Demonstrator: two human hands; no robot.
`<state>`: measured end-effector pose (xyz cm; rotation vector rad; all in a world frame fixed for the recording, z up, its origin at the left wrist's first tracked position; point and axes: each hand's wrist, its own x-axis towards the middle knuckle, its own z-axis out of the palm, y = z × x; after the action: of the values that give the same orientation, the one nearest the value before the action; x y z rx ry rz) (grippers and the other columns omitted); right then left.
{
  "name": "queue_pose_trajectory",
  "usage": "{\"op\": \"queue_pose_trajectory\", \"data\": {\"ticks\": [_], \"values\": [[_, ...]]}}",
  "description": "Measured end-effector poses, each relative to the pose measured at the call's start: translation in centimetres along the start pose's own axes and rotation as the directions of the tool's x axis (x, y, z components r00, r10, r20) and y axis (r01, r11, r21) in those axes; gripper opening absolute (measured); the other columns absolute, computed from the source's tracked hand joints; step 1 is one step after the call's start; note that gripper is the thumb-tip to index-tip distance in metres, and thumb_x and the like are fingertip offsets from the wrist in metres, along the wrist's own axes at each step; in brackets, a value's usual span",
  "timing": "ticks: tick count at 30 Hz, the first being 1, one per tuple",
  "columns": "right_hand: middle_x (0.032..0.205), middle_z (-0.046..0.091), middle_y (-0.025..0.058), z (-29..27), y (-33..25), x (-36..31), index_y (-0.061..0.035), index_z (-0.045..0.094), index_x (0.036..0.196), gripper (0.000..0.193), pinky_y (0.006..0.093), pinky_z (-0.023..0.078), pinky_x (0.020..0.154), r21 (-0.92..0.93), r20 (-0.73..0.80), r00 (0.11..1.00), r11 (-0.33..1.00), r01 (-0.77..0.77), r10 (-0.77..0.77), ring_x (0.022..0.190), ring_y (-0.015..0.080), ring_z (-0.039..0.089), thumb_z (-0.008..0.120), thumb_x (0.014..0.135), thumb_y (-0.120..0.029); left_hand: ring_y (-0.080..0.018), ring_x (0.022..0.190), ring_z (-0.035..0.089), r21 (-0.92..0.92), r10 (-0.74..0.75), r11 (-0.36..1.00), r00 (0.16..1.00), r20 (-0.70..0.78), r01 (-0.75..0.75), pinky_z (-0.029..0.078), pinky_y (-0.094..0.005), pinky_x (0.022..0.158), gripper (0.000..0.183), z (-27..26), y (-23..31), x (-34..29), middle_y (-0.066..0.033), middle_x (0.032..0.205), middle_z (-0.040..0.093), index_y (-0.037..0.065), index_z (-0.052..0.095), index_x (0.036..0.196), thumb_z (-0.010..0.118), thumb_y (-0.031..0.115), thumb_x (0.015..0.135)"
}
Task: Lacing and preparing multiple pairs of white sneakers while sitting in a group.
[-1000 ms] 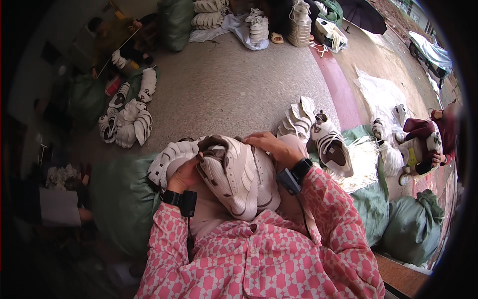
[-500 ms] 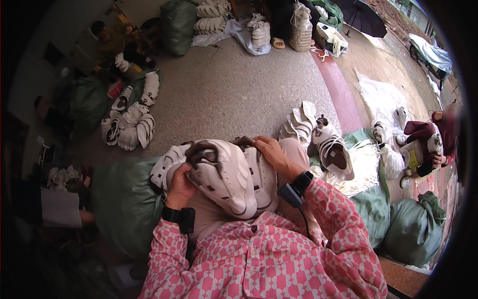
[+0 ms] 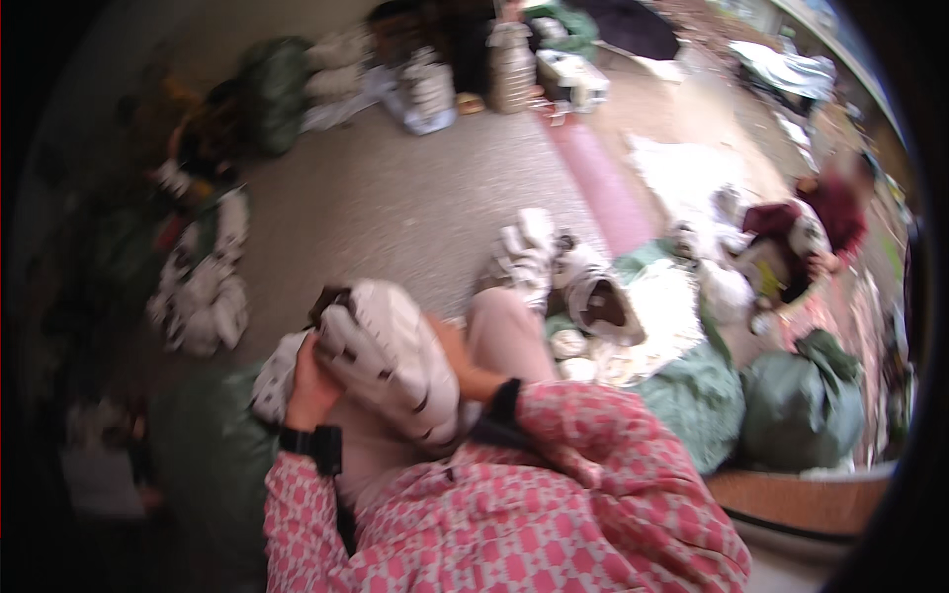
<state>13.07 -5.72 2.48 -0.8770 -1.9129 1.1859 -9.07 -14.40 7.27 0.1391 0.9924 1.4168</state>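
White shoe uppers (image 3: 395, 361) with dark patches are over my lap, tilted up, their dark-lined opening at the top left. My left hand (image 3: 314, 381) grips their left edge, fingers closed round it. Against their right side lies my right hand (image 3: 457, 356), its fingers hidden behind them and blurred. Another pale upper (image 3: 275, 381) sits just left of my left hand, by my knee. Past my right knee stand a stack of white uppers (image 3: 521, 257) and a laced white shoe (image 3: 598, 301) with a brown inside.
White laces (image 3: 667, 321) lie spread on a green sack (image 3: 697, 400) at my right, with a tied green sack (image 3: 806, 405) beyond. At my left bulges another green sack (image 3: 208, 445). A co-worker in dark red (image 3: 840, 217) handles a shoe at far right.
The whole view has swung right and blurred, so the surroundings sit further left. The two uppers, apart before, now lie together. My right hand has gone from their top edge to behind them.
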Motion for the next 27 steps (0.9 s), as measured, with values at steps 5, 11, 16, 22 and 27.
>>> {"op": "queue_pose_trajectory", "data": {"ticks": [5, 11, 16, 22, 27], "values": [[0.123, 0.055, 0.0137, 0.2, -0.4, 0.0, -0.0029, 0.051, 0.124, 0.041, 0.0319, 0.038, 0.101, 0.196, 0.180, 0.971, 0.961, -0.195, 0.161, 0.115, 0.0212, 0.051, 0.059, 0.087, -0.021, -0.0280, 0.115, 0.052, 0.153, -0.128, 0.981, 0.991, 0.036, 0.121, 0.040, -0.0457, 0.099, 0.050, 0.3, 0.4, 0.9, -0.0088, 0.122, 0.058, 0.010, 0.055, 0.123, 0.047, 0.043, 0.086], [0.110, 0.063, 0.0122, 1.8, 2.8, -0.6, -0.0025, 0.055, 0.117, 0.035, 0.0334, 0.043, 0.091, 0.562, 0.068, 0.938, 0.764, -0.317, 0.339, 0.101, 0.0172, 0.057, 0.048, 0.094, -0.028, -0.0276, 0.119, 0.048, 0.267, -0.149, 0.955, 0.987, 0.062, 0.127, 0.037, -0.0447, 0.101, 0.054, 0.2, 0.7, 0.7, -0.0101, 0.129, 0.053, 0.009, 0.050, 0.128, 0.042, 0.045, 0.088], [0.094, 0.062, 0.0072, -1.5, 3.3, -1.0, -0.0009, 0.058, 0.102, 0.041, 0.0313, 0.042, 0.080, 0.520, 0.095, 0.972, 0.822, -0.234, 0.217, 0.082, 0.0147, 0.055, 0.038, 0.097, -0.037, -0.0267, 0.121, 0.047, 0.378, -0.059, 0.925, 0.996, 0.066, 0.029, 0.035, -0.0426, 0.103, 0.058, -0.8, 0.4, 0.6, -0.0084, 0.133, 0.050, 0.008, 0.046, 0.132, 0.040, 0.048, 0.090], [0.122, 0.054, 0.0183, -3.1, -0.9, 2.8, 0.0026, 0.047, 0.126, 0.057, 0.0327, 0.036, 0.099, 0.412, 0.060, 0.980, 0.889, -0.198, 0.190, 0.114, 0.0272, 0.051, 0.034, 0.098, -0.045, -0.0234, 0.119, 0.048, 0.495, -0.061, 0.869, 0.996, 0.058, 0.024, 0.039, -0.0388, 0.099, 0.058, -0.7, 0.9, 2.5, -0.0084, 0.129, 0.052, 0.008, 0.048, 0.129, 0.039, 0.050, 0.091], [0.119, 0.056, 0.0196, -3.1, -1.0, 5.6, 0.0021, 0.047, 0.127, 0.056, 0.0342, 0.040, 0.095, 0.332, 0.101, 0.987, 0.931, -0.152, 0.125, 0.111, 0.0275, 0.053, 0.044, 0.094, -0.043, -0.0218, 0.122, 0.045, 0.776, 0.174, 0.607, 0.982, 0.078, -0.169, 0.038, -0.0418, 0.096, 0.065, 6.9, -2.2, -0.9, -0.0081, 0.129, 0.050, 0.008, 0.046, 0.130, 0.034, 0.058, 0.091]]}}
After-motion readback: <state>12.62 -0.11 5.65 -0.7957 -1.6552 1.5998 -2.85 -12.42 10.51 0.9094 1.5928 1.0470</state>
